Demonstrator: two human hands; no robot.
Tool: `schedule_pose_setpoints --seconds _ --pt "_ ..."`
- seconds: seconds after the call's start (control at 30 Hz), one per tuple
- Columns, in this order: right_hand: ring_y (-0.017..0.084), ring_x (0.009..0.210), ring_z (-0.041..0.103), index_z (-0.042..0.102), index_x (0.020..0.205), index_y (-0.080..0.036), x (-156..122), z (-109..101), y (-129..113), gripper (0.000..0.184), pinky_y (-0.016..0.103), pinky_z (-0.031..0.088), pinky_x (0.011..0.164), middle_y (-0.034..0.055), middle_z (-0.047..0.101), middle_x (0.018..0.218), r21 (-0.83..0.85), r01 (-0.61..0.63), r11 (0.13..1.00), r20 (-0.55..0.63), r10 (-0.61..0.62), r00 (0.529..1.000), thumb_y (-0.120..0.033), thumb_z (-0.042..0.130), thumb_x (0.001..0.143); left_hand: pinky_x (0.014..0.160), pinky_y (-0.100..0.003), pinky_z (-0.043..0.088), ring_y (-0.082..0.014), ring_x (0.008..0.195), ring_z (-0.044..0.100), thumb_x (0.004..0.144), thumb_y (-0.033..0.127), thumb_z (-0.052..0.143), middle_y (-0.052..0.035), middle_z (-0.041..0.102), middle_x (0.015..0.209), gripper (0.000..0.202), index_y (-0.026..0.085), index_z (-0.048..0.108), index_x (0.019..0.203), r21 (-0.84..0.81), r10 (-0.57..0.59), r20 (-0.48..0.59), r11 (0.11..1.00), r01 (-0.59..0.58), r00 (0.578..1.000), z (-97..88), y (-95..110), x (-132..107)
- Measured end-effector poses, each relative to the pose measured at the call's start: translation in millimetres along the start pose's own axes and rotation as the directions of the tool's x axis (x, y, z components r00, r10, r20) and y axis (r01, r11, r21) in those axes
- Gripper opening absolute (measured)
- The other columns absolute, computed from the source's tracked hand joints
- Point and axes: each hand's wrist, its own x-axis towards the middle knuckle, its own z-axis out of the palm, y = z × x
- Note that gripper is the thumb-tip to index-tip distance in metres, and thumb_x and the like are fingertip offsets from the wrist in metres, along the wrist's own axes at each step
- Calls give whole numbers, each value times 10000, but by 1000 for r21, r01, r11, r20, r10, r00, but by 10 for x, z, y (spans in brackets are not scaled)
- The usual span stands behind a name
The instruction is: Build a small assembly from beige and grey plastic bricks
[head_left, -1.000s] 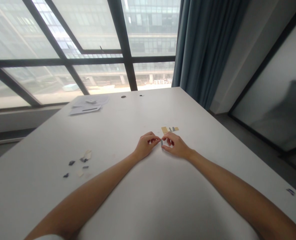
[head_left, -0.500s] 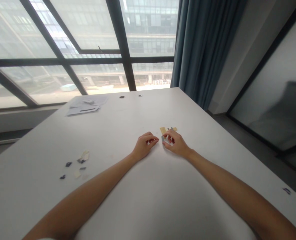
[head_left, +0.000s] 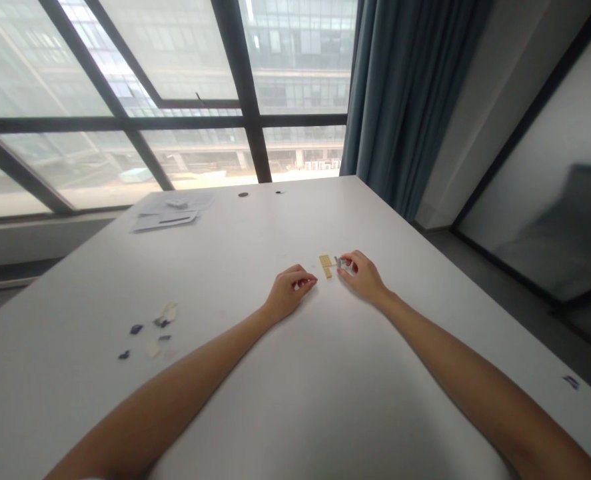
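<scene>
My right hand (head_left: 361,275) pinches a small grey piece (head_left: 340,263) and holds it against the small tan and grey assembly (head_left: 326,263) lying on the white table (head_left: 285,373). Most of that assembly's right part is hidden behind my fingers. A little to the left, my left hand (head_left: 288,289) rests on the table with its fingers curled in; whether something tiny sits between them I cannot tell.
Several small dark and cream pieces (head_left: 150,333) lie scattered at the left. Papers (head_left: 170,212) sit at the far left by the window. One tiny dark piece (head_left: 571,381) lies near the right edge. A blue curtain (head_left: 405,93) hangs beyond the far right corner.
My right hand took the grey piece away from my left hand and carried it forward and right onto the tan assembly. My left hand stayed in place.
</scene>
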Motion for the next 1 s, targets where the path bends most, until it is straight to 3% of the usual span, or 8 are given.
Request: schedule_pose_setpoints --seconds 0.17,0.33,0.57,0.77,1.0 --pt "129 699 515 648 1047 -195 -17 5 9 218 254 393 674 4 607 896 -96 -17 995 147 31 989 -257 668 839 658 -240 423 -116 692 524 904 289 636 -22 624 780 162 195 767 900 -4 -17 -5 1000 17 1000 0 -13 -3" --pt "138 729 545 650 1053 -203 -30 1 -35 218 253 385 681 8 628 922 -184 -32 982 195 68 978 -288 682 855 673 -242 429 -116 697 529 901 278 639 -21 629 780 154 188 764 893 3 -26 -11 1000 26 1000 4 -2 3" --pt "153 781 589 677 1101 -219 -19 -5 -82 236 261 405 707 26 651 974 -287 -33 957 234 103 967 -327 664 891 702 -243 441 -117 710 546 899 248 632 -21 643 781 145 191 765 895 51 -15 15 999 14 1000 12 -9 -2" --pt "162 843 603 681 1134 -215 -4 -5 -83 269 265 419 755 39 655 1022 -272 -23 962 250 93 964 -335 679 894 707 -249 450 -123 714 550 898 263 629 -29 648 782 158 187 767 881 78 -25 29 997 23 999 5 -18 13" --pt "142 778 582 689 1013 -192 -12 -16 -102 155 261 413 748 32 646 966 -220 -52 974 236 105 966 -284 676 889 703 -252 445 -126 700 545 884 298 617 -23 647 769 196 176 771 874 114 -119 17 987 117 993 -4 -65 65"
